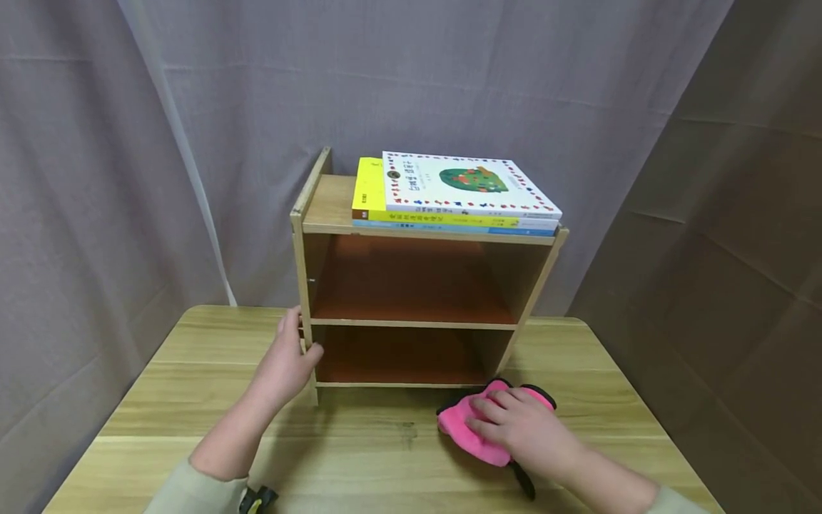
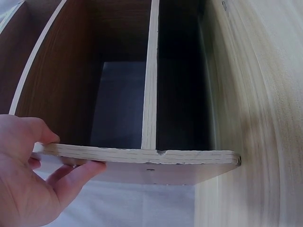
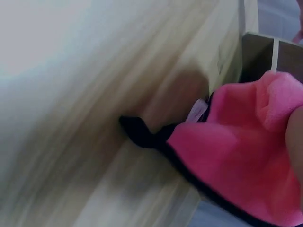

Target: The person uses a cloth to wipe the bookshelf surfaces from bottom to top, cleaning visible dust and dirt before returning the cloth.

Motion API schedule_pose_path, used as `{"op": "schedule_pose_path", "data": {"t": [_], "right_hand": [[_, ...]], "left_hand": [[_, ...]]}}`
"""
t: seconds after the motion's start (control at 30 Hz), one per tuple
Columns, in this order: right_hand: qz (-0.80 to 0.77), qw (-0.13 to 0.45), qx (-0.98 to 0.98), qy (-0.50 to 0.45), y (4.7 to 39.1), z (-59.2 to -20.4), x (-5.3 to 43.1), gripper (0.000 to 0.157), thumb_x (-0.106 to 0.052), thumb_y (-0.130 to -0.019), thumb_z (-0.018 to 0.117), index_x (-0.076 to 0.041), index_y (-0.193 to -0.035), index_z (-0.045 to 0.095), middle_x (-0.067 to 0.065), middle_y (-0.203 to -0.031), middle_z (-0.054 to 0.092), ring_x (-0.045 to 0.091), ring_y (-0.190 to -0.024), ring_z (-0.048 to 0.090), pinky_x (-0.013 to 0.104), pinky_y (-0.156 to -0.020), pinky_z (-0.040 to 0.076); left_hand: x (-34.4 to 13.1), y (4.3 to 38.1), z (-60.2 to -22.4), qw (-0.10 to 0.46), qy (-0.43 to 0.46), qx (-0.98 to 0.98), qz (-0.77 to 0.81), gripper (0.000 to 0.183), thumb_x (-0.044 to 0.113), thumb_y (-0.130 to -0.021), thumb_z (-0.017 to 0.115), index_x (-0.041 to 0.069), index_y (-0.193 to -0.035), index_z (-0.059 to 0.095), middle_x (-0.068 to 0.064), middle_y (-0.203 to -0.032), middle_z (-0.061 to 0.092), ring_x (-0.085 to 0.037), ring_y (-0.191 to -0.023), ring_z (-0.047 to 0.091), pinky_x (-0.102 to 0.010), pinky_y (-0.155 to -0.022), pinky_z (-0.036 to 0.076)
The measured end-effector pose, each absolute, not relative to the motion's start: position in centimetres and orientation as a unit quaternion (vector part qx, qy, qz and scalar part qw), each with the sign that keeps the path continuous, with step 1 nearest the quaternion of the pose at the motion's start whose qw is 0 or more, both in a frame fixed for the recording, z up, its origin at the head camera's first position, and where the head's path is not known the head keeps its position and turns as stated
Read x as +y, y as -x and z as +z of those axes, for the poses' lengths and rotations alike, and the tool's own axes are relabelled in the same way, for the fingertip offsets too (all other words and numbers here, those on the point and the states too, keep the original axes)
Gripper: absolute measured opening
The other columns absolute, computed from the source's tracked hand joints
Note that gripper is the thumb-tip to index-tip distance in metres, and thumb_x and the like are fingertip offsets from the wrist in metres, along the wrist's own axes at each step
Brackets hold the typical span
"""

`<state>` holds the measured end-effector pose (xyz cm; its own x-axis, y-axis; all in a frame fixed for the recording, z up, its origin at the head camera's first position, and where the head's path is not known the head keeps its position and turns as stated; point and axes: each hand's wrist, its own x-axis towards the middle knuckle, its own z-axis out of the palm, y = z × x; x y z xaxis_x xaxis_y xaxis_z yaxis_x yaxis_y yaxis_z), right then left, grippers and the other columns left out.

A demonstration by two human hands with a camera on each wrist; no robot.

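Observation:
A small wooden shelf [image 1: 411,323] stands on the table, its open front toward me. My left hand [image 1: 287,364] grips the front edge of its left side panel, thumb on the inner side and fingers outside, as the left wrist view shows on the panel [image 2: 118,155]. By the shelf's lower right corner, my right hand [image 1: 526,428] holds a pink cloth [image 1: 472,432] with black trim from above, fingers bent over it. In the right wrist view the cloth [image 3: 227,146] hangs in folds with a black loop [image 3: 136,131]; most of that hand is out of frame.
Several picture books [image 1: 456,189] lie stacked on the shelf's top board. Grey curtains [image 1: 411,78] hang behind and beside the wooden table [image 1: 212,378]. A small black and yellow item [image 1: 258,498] shows by the left sleeve.

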<state>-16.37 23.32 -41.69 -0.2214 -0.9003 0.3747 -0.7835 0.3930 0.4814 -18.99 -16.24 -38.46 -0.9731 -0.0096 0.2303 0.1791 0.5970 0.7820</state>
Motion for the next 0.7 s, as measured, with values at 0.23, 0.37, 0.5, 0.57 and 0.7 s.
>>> {"op": "schedule_pose_path", "data": {"t": [0.23, 0.37, 0.5, 0.57, 0.7], "right_hand": [[-0.065, 0.287, -0.822, -0.488, 15.2, -42.8, 23.1, 0.040, -0.005, -0.073, 0.050, -0.020, -0.105, 0.068, 0.000, -0.106, 0.061, 0.023, -0.093, 0.055, 0.037, -0.079, 0.046], [-0.052, 0.272, -0.861, -0.425, 14.3, -43.4, 23.0, 0.047, -0.004, -0.063, 0.063, -0.021, -0.107, 0.068, 0.000, -0.104, 0.062, 0.021, -0.089, 0.058, 0.036, -0.072, 0.050], [-0.037, 0.215, -0.903, -0.371, 13.0, -43.8, 22.6, 0.054, -0.004, -0.058, 0.064, -0.021, -0.110, 0.068, 0.001, -0.108, 0.063, 0.021, -0.093, 0.059, 0.038, -0.071, 0.051], [-0.030, 0.180, -0.917, -0.354, 12.4, -43.8, 22.4, 0.053, -0.006, -0.061, 0.063, -0.021, -0.112, 0.067, 0.001, -0.112, 0.061, 0.021, -0.097, 0.059, 0.038, -0.073, 0.051], [-0.014, 0.114, -0.934, -0.337, 11.4, -43.8, 22.1, 0.048, -0.016, -0.071, 0.065, -0.019, -0.119, 0.063, 0.004, -0.119, 0.058, 0.023, -0.105, 0.056, 0.039, -0.078, 0.051]], "left_hand": [[-16.2, 19.0, -38.4, 0.105, 0.051, -0.887, -0.447, 0.066, 0.017, -0.088, 0.051, 0.015, -0.144, 0.017, -0.014, -0.144, 0.023, -0.030, -0.124, 0.038, -0.051, -0.099, 0.035], [-16.2, 19.0, -38.5, 0.102, 0.051, -0.886, -0.449, 0.066, 0.018, -0.089, 0.051, 0.016, -0.145, 0.016, -0.014, -0.146, 0.022, -0.032, -0.126, 0.037, -0.052, -0.100, 0.034], [-16.1, 18.9, -38.5, 0.103, 0.051, -0.886, -0.450, 0.067, 0.017, -0.088, 0.051, 0.016, -0.145, 0.016, -0.014, -0.146, 0.022, -0.032, -0.125, 0.037, -0.052, -0.100, 0.034], [-16.2, 18.9, -38.4, 0.104, 0.052, -0.886, -0.450, 0.067, 0.017, -0.089, 0.051, 0.016, -0.145, 0.016, -0.014, -0.145, 0.022, -0.032, -0.124, 0.038, -0.052, -0.099, 0.035], [-16.2, 18.9, -38.4, 0.106, 0.051, -0.887, -0.447, 0.066, 0.017, -0.088, 0.051, 0.015, -0.145, 0.016, -0.014, -0.145, 0.023, -0.031, -0.124, 0.038, -0.051, -0.098, 0.035]]}}
